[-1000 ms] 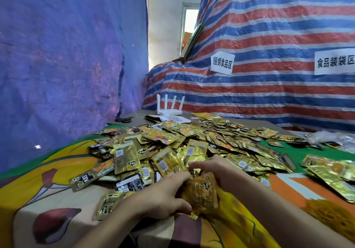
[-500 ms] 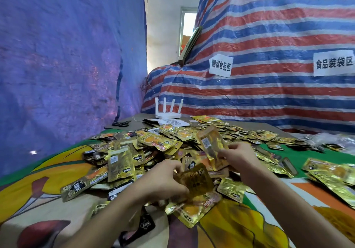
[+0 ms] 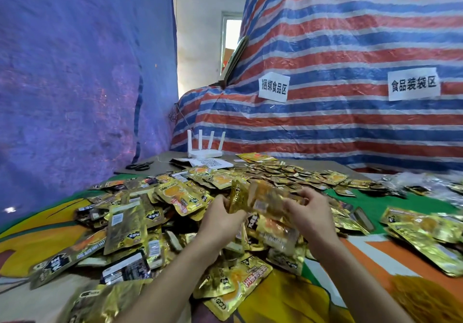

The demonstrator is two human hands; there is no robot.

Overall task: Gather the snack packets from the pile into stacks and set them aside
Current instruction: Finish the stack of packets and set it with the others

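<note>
Makeshift packing workshop: tarpaulins [image 3: 350, 34], zone signs [image 3: 273, 87]

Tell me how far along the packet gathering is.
Done: a small batch of gold packets lies apart on the right, loosely overlapped rather than neatly stacked. In hand: the left hand and right hand hold a bunch of packets together above the pile. Left: most of the job, since the pile spreads widely across the cloth.

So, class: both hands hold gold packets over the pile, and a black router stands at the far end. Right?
No: the head view shows the router is white, not black. Left hand and right hand do hold gold packets over the pile.
</note>
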